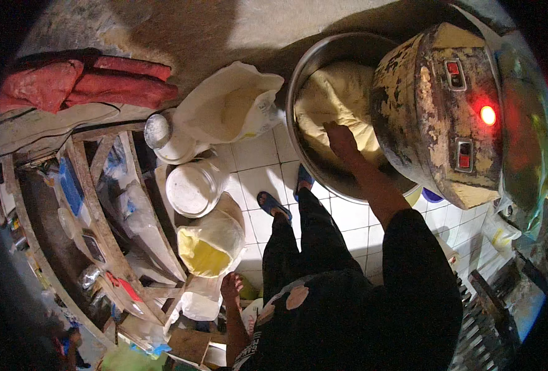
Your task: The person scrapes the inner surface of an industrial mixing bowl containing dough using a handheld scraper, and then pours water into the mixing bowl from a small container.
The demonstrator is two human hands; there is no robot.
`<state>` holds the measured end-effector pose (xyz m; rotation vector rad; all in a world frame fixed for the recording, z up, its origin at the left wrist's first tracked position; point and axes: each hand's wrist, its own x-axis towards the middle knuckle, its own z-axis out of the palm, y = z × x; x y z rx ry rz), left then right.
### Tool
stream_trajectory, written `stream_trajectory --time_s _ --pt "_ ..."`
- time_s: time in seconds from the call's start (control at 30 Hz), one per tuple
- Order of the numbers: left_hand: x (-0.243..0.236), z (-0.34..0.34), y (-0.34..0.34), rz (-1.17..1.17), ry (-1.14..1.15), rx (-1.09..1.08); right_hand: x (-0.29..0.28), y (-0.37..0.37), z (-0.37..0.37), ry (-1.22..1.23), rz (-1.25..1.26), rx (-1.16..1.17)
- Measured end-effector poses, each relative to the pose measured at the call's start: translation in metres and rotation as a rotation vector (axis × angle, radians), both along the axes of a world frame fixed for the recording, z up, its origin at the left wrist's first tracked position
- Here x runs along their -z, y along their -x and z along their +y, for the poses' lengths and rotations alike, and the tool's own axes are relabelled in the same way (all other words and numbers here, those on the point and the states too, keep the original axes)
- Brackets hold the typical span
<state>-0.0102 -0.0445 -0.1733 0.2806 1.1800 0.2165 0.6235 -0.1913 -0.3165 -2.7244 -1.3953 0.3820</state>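
My right hand [343, 141] reaches over a large round metal mixing bowl [292, 117]. Its fingers are curled together just above or against the pale dough [336, 86] in the bowl; from here I cannot make out whether they pinch anything. Over the bowl's right side stands a worn mixer head [410, 105], paint flaking, with two red switches and a lit red lamp. My left hand [232, 288] hangs low at my left side, its fingers loosely bent and slightly apart, holding nothing I can see. Closest to it is an open white sack [190, 247] with yellow contents.
Left of my feet stand a lidded white bucket [193, 187] and a large open pale sack [230, 102]. A wooden rack [100, 222] filled with bags and small items runs along the left. Red cloth [94, 83] lies at the far left. White tiles [258, 185] cover the floor.
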Motion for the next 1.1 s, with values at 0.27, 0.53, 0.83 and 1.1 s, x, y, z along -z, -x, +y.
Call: stream_trajectory --time_s 0.27,0.53,0.83,1.1 --pt "-0.014 -0.018 -0.04 0.508 -0.358 0.469 0.04 0.025 -0.052 -0.025 -0.149 -0.092" --pt "-0.037 -0.008 -0.091 0.527 -0.462 0.347 -0.012 0.022 -0.021 -0.197 -0.084 -0.056" --pt "0.02 -0.016 0.008 0.266 -0.122 0.199 0.037 0.019 -0.004 0.271 0.152 -0.127" --pt "0.016 -0.025 0.006 0.311 -0.119 0.202 0.043 0.034 -0.053 -0.108 -0.054 -0.022"
